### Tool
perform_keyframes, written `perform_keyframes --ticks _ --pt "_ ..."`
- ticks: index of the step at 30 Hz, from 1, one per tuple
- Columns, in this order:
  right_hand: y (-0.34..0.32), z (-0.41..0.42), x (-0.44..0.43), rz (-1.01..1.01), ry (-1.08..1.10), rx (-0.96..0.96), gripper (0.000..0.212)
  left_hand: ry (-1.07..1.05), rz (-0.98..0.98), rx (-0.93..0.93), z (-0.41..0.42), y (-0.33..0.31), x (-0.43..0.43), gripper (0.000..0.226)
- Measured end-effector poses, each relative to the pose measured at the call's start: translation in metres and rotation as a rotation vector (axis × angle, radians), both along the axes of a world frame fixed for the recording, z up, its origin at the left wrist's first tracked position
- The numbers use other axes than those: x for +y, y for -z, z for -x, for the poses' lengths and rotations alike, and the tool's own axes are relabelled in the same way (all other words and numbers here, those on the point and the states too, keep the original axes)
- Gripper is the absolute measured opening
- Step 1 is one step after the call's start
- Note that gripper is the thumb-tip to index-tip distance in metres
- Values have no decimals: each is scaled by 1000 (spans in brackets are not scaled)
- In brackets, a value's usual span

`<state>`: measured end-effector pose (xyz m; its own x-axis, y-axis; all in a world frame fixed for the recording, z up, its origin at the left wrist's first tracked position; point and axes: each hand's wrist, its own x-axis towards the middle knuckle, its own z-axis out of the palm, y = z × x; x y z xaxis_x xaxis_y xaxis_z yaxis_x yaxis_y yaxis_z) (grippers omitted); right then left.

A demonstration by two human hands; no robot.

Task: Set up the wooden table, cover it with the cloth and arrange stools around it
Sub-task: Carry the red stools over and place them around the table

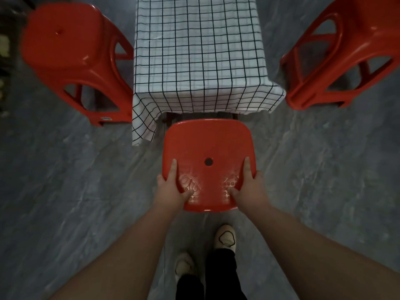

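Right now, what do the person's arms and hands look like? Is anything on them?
No sleeves come into view; both arms are uncovered up to the picture's edge. The left hand and right hand wear no gloves, and no watch, bracelet or ring shows. Below them are black trousers and pale shoes.

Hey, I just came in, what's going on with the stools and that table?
A person holds a red stool by its seat, the left hand and the right hand each with a grip on a near corner, at the near end of the table. The checked cloth already covers the table. The left stool and the right stool stand at its two sides.
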<state>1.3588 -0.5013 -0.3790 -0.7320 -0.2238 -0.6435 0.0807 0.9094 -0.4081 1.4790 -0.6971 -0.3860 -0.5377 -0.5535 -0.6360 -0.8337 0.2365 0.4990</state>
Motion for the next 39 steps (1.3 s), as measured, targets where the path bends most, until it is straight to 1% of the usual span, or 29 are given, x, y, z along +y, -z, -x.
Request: perform_keyframes --ticks 7,10,13,19,27,39 --pt "2 -40 25 7 20 24 115 57 19 13 -35 4 20 116" --pt "2 -59 37 9 45 3 115 86 17 -5 -49 6 27 115" --pt "1 -75 46 9 28 23 115 107 19 -17 -66 6 34 115" --pt "0 -111 60 -30 13 13 114 88 18 -10 -105 4 53 114" --pt "3 -140 80 -61 -13 22 113 65 15 -28 -136 5 75 113" --pt "3 -181 108 -33 -24 28 111 47 14 -21 -177 -5 107 113"
